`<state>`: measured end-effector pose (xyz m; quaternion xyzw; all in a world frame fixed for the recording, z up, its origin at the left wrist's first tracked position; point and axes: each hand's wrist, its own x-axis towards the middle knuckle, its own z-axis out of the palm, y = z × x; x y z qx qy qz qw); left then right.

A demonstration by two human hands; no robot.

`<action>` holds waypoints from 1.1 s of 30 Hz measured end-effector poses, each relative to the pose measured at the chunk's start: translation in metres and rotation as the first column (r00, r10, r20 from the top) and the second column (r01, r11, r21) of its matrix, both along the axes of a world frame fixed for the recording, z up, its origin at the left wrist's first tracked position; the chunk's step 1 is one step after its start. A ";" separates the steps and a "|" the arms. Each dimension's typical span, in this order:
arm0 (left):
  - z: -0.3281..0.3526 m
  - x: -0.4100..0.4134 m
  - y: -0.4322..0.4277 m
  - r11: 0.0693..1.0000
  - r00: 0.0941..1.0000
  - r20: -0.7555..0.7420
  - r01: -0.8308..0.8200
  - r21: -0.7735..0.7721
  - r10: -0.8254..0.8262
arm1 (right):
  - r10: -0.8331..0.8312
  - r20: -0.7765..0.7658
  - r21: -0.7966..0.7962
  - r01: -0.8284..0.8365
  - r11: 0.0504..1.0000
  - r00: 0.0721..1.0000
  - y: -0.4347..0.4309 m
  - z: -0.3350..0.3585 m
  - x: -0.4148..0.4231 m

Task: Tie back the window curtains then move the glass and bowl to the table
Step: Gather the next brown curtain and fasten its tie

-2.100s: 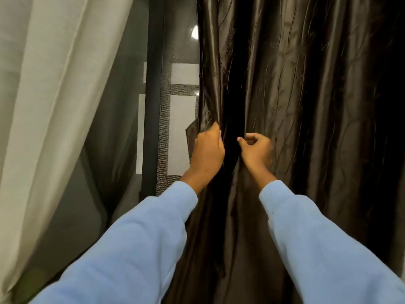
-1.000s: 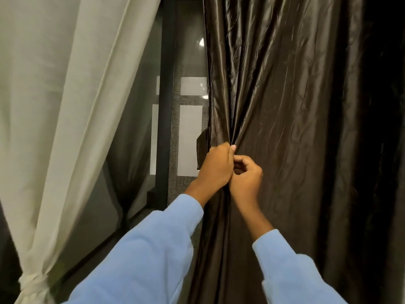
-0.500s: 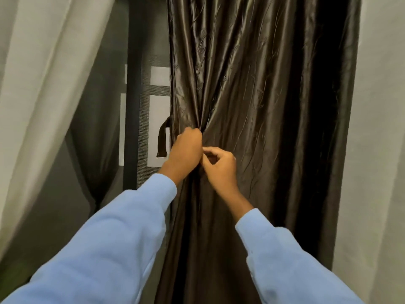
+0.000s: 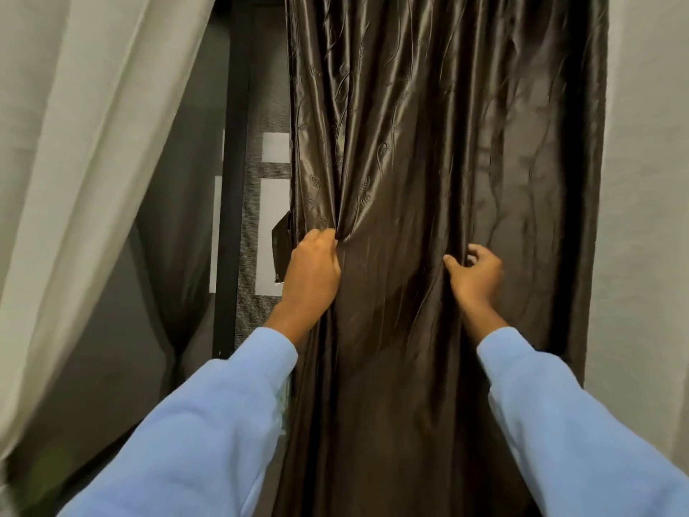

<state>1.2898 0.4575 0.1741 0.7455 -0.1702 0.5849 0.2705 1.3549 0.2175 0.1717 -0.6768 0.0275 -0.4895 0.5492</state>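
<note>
A dark brown satin curtain hangs straight down in front of me. My left hand grips a bunched fold near the curtain's left edge. A short dark strap sticks out just left of that hand. My right hand is further right on the cloth, its fingers curled and pinching a fold. A cream curtain hangs drawn aside at the left. No glass, bowl or table is in view.
A dark window frame post and dark window glass show between the two curtains. A pale wall stands right of the brown curtain.
My right hand has moved away from the left hand, to the right across the brown curtain. The left hand keeps its hold on the fold. The view has swung right.
</note>
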 end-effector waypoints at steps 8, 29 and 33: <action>0.005 -0.008 -0.016 1.000 1.000 -0.001 0.009 -0.023 -0.009 | 0.087 0.429 0.032 -0.111 0.993 0.899 0.062 -0.014 -0.043; 0.010 -0.001 -0.015 0.911 0.916 -0.203 -0.276 0.305 0.346 | 0.356 0.509 -0.454 -0.107 0.884 0.784 0.127 -0.021 -0.050; 0.004 -0.002 -0.015 0.976 0.971 -0.174 -0.134 0.173 0.164 | 0.262 0.244 -0.576 -0.077 0.813 0.934 0.122 -0.016 -0.032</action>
